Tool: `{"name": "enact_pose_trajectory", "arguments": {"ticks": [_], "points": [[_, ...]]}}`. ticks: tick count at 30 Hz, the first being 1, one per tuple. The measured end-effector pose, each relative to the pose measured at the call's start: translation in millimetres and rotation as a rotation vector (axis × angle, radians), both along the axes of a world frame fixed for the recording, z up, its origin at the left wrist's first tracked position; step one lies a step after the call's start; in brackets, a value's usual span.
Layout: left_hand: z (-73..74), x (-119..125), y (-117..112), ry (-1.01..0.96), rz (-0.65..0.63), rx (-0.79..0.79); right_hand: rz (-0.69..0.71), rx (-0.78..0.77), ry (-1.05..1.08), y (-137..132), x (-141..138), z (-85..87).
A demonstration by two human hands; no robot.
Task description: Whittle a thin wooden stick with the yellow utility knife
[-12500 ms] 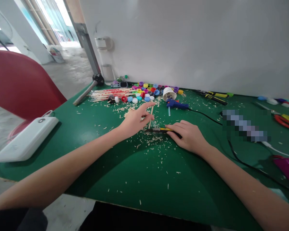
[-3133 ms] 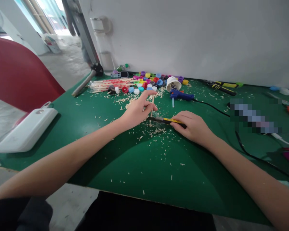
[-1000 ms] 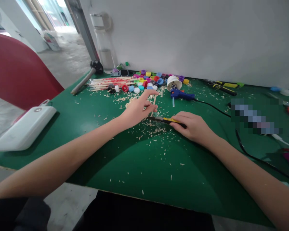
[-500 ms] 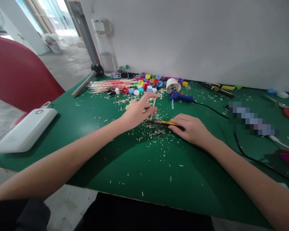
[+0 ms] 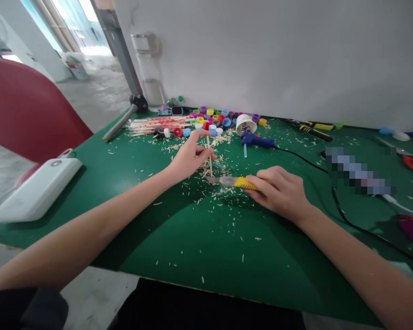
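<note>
My left hand [image 5: 187, 158] pinches a thin wooden stick [image 5: 209, 156] and holds it nearly upright, its lower end on the green table [image 5: 192, 238]. My right hand [image 5: 282, 192] grips a yellow utility knife [image 5: 239, 182], its blade pointing left at the foot of the stick. Wood shavings [image 5: 223, 192] lie scattered around both hands.
Coloured bottle caps [image 5: 213, 120], a bundle of sticks [image 5: 158, 123], a white cup [image 5: 243, 123] and a blue glue gun [image 5: 256, 140] with a black cable lie at the back. A hammer [image 5: 122, 120], a white power bank [image 5: 34, 189], screwdrivers [image 5: 311, 130], a red chair [image 5: 27, 114] are nearby.
My left hand has tipped the stick more upright and shifted it slightly left. My right hand has lifted and turned the knife, showing more of its yellow body.
</note>
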State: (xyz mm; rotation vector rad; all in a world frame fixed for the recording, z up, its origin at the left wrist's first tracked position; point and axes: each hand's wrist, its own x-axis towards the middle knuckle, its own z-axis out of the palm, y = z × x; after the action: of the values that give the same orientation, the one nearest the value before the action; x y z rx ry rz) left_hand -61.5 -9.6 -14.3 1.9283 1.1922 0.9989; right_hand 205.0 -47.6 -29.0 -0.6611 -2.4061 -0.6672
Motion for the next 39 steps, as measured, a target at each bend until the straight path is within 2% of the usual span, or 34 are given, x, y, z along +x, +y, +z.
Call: {"name": "enact_pose_trajectory", "arguments": {"ticks": [3,11,17,20,24,30,33,36,39], "points": [[0.2,-1,2,-0.024,0.032,-0.003,-0.011,0.062,-0.023,-2,1,-0.1],[0.0,-2,1,-0.017,0.016,0.002,-0.016,0.268,-0.099,-3,2,-1.0],[-0.6,-2,2,0.026,0.011,0.027,-0.024,0.279,-0.106,-5,0,1.9],[-1.3,-1,2,0.016,0.000,0.034,0.005,0.227,-0.040,-4,1,0.5],[-0.6,-1,0,0.005,-0.015,0.027,0.027,0.084,-0.007,-1,1,-1.7],[3.9,3,-5,-0.017,-0.047,0.021,-0.020,-0.072,0.090,6,-4,-6.0],[5.9,5,-7,-0.040,-0.059,-0.001,-0.031,-0.202,0.149,9,-6,-8.5],[6.4,6,-8,-0.065,-0.073,-0.032,-0.048,-0.320,0.159,10,-7,-9.9],[5.7,6,-8,-0.054,-0.085,-0.041,-0.071,-0.373,0.163,11,-8,-10.0]]}}
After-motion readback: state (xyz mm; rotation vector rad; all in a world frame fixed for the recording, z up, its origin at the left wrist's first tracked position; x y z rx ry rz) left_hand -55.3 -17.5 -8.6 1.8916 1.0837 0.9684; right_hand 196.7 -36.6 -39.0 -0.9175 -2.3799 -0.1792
